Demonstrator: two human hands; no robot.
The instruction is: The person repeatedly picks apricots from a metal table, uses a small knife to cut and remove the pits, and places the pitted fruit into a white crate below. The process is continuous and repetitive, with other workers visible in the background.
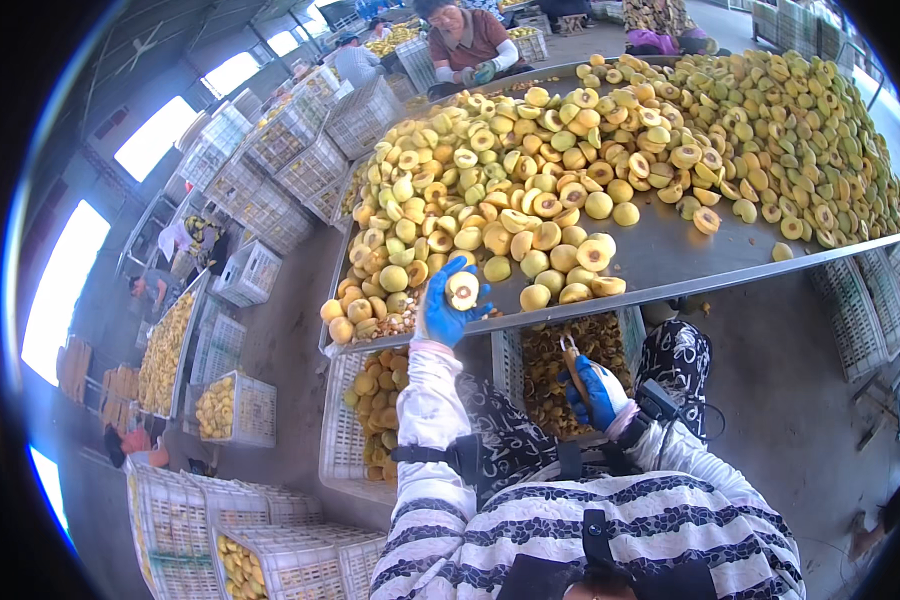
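Observation:
In a blue-coated glove, my left hand holds a halved yellow stone fruit above the near edge of a metal table, its cut face up. My right hand, also gloved, grips the wooden handle of a small pitting tool with a looped metal end. That tool is over a crate of brown fruit waste, apart from the fruit. A big pile of halved fruits covers much of the table. Small pale bits lie near its left corner.
A white plastic crate with fruit stands below the table's left corner. More stacked crates stand at the left, others at the lower left. Across the table a person sits working; several other people are farther off at the left.

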